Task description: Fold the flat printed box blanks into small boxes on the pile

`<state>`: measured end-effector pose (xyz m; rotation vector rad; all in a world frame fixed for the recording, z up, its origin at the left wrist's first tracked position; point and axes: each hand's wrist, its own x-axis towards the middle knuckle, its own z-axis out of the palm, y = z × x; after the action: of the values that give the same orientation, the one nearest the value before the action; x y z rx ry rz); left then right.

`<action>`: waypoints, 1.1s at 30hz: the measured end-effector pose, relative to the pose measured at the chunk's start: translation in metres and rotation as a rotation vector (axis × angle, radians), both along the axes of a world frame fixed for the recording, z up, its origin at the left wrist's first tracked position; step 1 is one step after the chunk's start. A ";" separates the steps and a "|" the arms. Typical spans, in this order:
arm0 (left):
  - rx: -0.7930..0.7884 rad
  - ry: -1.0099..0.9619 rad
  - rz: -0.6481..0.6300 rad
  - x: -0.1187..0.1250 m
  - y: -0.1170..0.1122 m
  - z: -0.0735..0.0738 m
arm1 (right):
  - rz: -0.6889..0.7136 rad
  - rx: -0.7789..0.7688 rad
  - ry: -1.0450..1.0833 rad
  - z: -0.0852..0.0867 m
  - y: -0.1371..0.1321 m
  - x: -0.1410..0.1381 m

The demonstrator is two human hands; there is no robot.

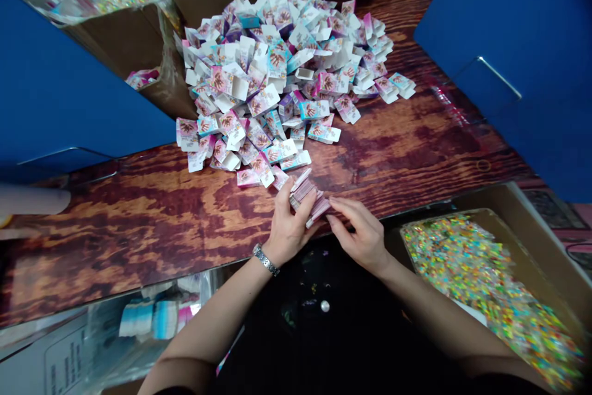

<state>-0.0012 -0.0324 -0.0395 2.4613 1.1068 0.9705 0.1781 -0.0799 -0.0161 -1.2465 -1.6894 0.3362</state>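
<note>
My left hand (287,225), with a metal watch (266,259) on the wrist, is wrapped round a stack of flat folded cartons (307,196) at the table's near edge. The stack's thin pinkish-white edges face up and fan slightly. At its right end, the thumb and fingertips of my right hand (358,232) are pinched on the edge of the stack; whether a single carton is between them cannot be made out. Just beyond my hands lies a big heap of small opened cartons (277,74), white, pink, blue and purple, with printed hands on them.
Cardboard boxes (120,37) with shiny packets stand at the back left. Blue panels (518,62) flank the wood-grain table (185,222) on both sides. A carton of colourful small packets (490,284) sits low at right. Bundled flat cartons (152,319) lie in a plastic-lined box below left.
</note>
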 end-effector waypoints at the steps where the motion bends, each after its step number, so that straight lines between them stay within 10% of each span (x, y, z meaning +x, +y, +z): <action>1: 0.005 -0.021 0.015 -0.001 0.001 0.000 | 0.011 -0.010 -0.002 0.001 0.000 -0.002; 11: 0.120 -0.227 0.231 -0.026 -0.011 -0.023 | 0.113 0.053 -0.028 -0.003 0.004 -0.015; 33: 0.188 -0.183 0.217 -0.029 -0.016 -0.026 | 0.165 0.064 -0.083 -0.007 -0.009 -0.018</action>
<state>-0.0301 -0.0481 -0.0659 2.3672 1.2906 1.3930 0.1597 -0.0885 -0.0230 -1.0901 -1.8652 0.3307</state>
